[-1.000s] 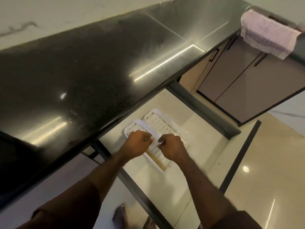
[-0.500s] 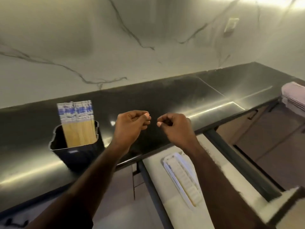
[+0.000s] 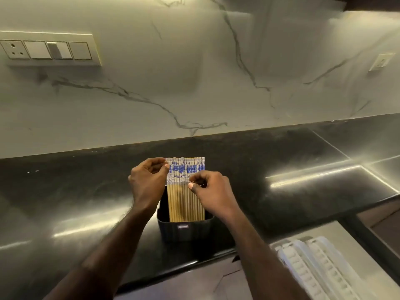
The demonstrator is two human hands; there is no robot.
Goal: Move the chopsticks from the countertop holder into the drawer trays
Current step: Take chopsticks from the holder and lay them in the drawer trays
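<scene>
A row of wooden chopsticks with blue-and-white tops stands upright in a dark holder on the black countertop. My left hand is at the row's upper left corner, its curled fingertips pinching the leftmost chopstick's top. My right hand is at the row's right side, thumb in front of the sticks and fingers curled over them, pinching a chopstick. Two white ribbed trays lie in the open drawer at the lower right; no chopsticks show on the visible part.
A marble backsplash rises behind the counter, with a switch panel at upper left and a socket at right. The open drawer's dark frame juts out below the counter edge at right.
Both hands left the drawer tray, rose empty above the counter, and now close on chopsticks in the holder. The view swung left and up from the drawer to the holder.
</scene>
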